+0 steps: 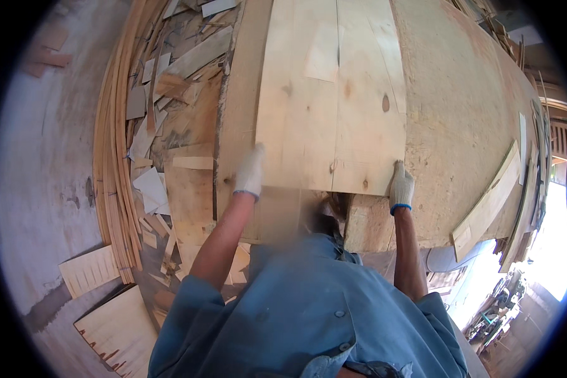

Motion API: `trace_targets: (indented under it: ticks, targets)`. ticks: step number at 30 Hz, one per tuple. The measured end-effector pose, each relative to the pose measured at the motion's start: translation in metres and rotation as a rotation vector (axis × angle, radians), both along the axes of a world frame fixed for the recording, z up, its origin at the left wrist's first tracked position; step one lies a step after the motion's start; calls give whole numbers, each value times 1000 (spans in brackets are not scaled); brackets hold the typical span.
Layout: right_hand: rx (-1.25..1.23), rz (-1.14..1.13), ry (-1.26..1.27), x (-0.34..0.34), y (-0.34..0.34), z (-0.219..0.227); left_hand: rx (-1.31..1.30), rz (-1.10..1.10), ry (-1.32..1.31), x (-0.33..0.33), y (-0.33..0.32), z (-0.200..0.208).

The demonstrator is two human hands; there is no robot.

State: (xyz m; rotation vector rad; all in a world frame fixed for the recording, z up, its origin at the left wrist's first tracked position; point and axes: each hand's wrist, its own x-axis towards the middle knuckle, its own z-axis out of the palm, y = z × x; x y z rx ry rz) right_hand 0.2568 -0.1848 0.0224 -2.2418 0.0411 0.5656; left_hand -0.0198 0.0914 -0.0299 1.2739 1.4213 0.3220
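A pale wood veneer sheet (pixel 299 135), with knots and a lengthwise seam or split, lies on a large board-topped table (pixel 447 126). My left hand (pixel 250 171), in a white knitted glove with a blue cuff, is closed on the sheet's near left corner. At the near right corner, my right hand (pixel 401 184) grips the edge in a matching glove. A lighter patch (pixel 322 53) of veneer shows on the sheet's far part. Below the near edge, a blurred spot hides part of the table and a dark opening (pixel 337 205).
Left of the table lie long thin wood strips (pixel 114 138) and a heap of veneer scraps (pixel 150 186). Flat panels (pixel 121 327) rest at the lower left. A narrow plank (pixel 488 201) leans along the right edge, with a pile of debris (pixel 498 315) beyond it.
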Motion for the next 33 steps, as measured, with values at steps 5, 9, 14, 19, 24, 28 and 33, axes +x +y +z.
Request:
trace_targets:
  ticks: [5,9,14,19,24,28,33]
  targets:
    - [-80,-4,-1,32,18,-13,-2,33,-96,26,21,3]
    - [24,22,-49,56,24,-34,-108,-180,91,48,41,35]
    - [53,-61,-11,58,41,-25,59,-84,9,49,42,10]
    - [-16,-69,31,63,46,-21,17,-116,-1,51,49,8]
    - [-37,-69,17,68,47,-27,18,-122,35,61,53,22]
    - [-41,-43,-4,70,60,-15,32,-79,-54,63,60,8]
    - [-98,-32,-19,86,75,-13,56,-78,22,90,70,34]
